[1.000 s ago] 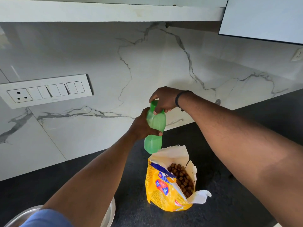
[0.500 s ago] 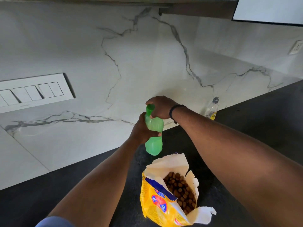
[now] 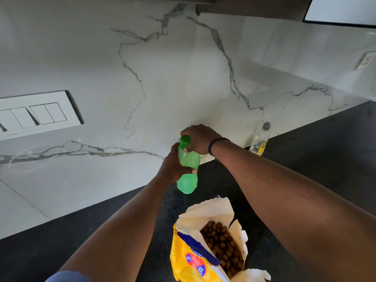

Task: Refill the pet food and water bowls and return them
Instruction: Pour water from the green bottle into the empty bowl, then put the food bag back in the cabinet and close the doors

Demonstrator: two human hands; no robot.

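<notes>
A green plastic bottle [image 3: 187,171] stands near the back of the dark countertop [image 3: 325,159]. My left hand [image 3: 173,165] grips its waist from the left. My right hand [image 3: 198,139] is curled over its green cap [image 3: 184,139] from the right. In front of the bottle stands a torn-open yellow pet food bag [image 3: 195,259] with brown kibble [image 3: 221,245] showing inside. No bowl is in view.
A small clear bottle with a yellow label [image 3: 260,140] stands against the marble backsplash at the right. A white switch panel [image 3: 38,115] is on the wall at the left, a socket [image 3: 366,60] at the far right.
The view has tilted, so the steel bowl at the lower left has left the frame. Both hands keep their hold on the green bottle, which sits slightly lower.
</notes>
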